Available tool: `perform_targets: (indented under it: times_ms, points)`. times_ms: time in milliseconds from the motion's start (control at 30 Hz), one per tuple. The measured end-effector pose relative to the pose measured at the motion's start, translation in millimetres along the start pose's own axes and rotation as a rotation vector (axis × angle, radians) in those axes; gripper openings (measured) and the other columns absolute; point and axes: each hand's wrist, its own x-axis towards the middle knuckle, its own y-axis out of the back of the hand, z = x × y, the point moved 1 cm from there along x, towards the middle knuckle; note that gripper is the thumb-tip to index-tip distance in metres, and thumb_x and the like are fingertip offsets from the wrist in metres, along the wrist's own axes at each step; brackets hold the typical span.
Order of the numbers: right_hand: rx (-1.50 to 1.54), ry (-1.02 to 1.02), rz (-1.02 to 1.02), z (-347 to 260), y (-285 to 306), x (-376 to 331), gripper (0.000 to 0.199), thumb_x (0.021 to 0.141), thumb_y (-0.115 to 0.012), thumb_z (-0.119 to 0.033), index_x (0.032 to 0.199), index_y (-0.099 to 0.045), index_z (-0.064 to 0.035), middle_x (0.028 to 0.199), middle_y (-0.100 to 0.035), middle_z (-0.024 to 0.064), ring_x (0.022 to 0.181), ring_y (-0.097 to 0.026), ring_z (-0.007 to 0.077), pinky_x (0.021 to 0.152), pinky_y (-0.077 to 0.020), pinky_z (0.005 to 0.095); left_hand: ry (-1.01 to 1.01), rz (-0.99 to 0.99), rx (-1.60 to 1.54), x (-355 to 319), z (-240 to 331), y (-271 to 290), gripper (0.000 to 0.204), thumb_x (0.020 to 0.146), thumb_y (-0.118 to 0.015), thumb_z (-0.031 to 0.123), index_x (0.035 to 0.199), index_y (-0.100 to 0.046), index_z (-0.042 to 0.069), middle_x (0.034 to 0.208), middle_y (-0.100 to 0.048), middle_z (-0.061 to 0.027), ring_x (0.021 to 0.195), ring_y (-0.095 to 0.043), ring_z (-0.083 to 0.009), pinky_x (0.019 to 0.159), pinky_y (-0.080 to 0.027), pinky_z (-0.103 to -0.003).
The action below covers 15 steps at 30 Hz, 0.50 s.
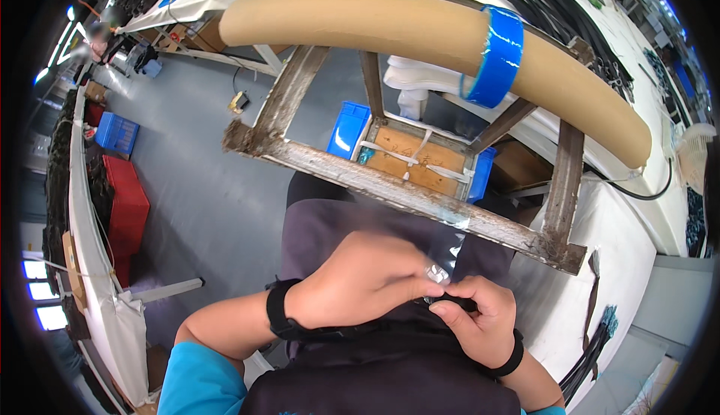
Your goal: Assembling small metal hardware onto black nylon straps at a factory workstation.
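My left hand (367, 274) is closed in a pinch on a strip of clear tape (455, 247), which runs down from the front bar of a worn frame (375, 186). Motion smears part of this hand. Close beside it on the right, my right hand (480, 316) pinches a dark, thin piece (459, 302) between thumb and fingers. The fingertips of both hands nearly meet there, and most of the dark piece is hidden. A thick cardboard tube (360, 21) lies across the top of the frame, with a roll of shiny blue tape (501, 56) around it.
Blue bins (349, 130) and a brown board with white straps (412, 160) sit below the frame. Long black strips (517, 2) lie on the white-covered table (622, 62) at the right. A red bin (124, 205) and a blue crate (116, 131) stand left.
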Motion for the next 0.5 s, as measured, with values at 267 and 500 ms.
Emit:
perform_targets:
  times_ms: [267, 500]
  points:
    - [0.258, -0.276, -0.136, 10, 2, 3, 0.017, 0.087, -0.065, -0.016, 0.087, -0.063, 0.0004, 0.077, -0.066, 0.0089, 0.072, -0.064, 0.0119, 0.063, -0.0481, 0.0239, -0.022, 0.127, 0.109, -26, -8, -17, 0.016, 0.073, -0.077, 0.008, 0.087, -0.070, 0.003, 0.083, -0.070, -0.0095, 0.074, -0.068, -0.0213, 0.066, -0.054, -0.029]
    - [-0.075, -0.038, -0.084, -15, -1, -1, 0.037, 0.079, -0.072, -0.016, 0.108, -0.056, 0.0006, 0.086, -0.062, 0.0114, 0.069, -0.063, 0.0235, 0.059, -0.0530, 0.0316, 0.335, 0.104, -0.400, -28, -22, -24, 0.011, 0.081, -0.070, 0.002, 0.091, -0.067, -0.002, 0.089, -0.069, -0.0101, 0.083, -0.066, -0.0118, 0.071, -0.054, -0.023]
